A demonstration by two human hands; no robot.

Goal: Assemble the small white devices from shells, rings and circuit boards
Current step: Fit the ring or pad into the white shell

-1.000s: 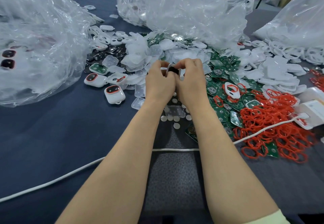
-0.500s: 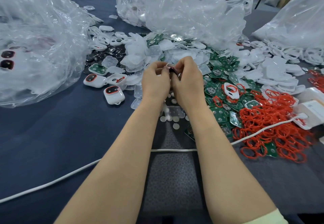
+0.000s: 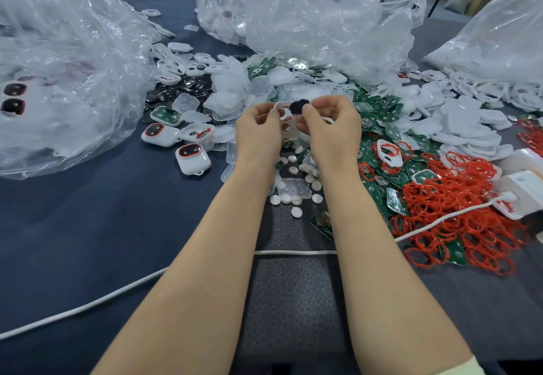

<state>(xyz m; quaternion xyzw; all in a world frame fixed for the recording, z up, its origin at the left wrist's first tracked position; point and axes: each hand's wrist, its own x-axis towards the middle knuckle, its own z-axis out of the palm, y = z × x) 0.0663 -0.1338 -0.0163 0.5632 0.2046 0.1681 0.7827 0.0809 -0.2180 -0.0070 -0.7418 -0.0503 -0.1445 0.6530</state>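
My left hand (image 3: 258, 131) holds a white shell piece (image 3: 286, 123) with cut-outs, above the middle of the table. My right hand (image 3: 329, 128) pinches a small dark part (image 3: 299, 106) at the shell's top edge. Both hands are raised together over a scatter of small white discs (image 3: 293, 195). Green circuit boards (image 3: 379, 104) lie in a heap to the right. Red rings (image 3: 458, 216) are piled further right. White shells (image 3: 467, 122) cover the far right. Two finished white devices with red-rimmed windows (image 3: 192, 157) sit to the left.
Big clear plastic bags stand at the left (image 3: 64, 75), the back middle (image 3: 299, 22) and the far right (image 3: 493, 37). A white cable (image 3: 293, 252) crosses the dark blue cloth near me, running to a white box (image 3: 523, 189) at the right.
My hands have parted a little and turned, so the white shell and the dark part between the fingers now show more openly.
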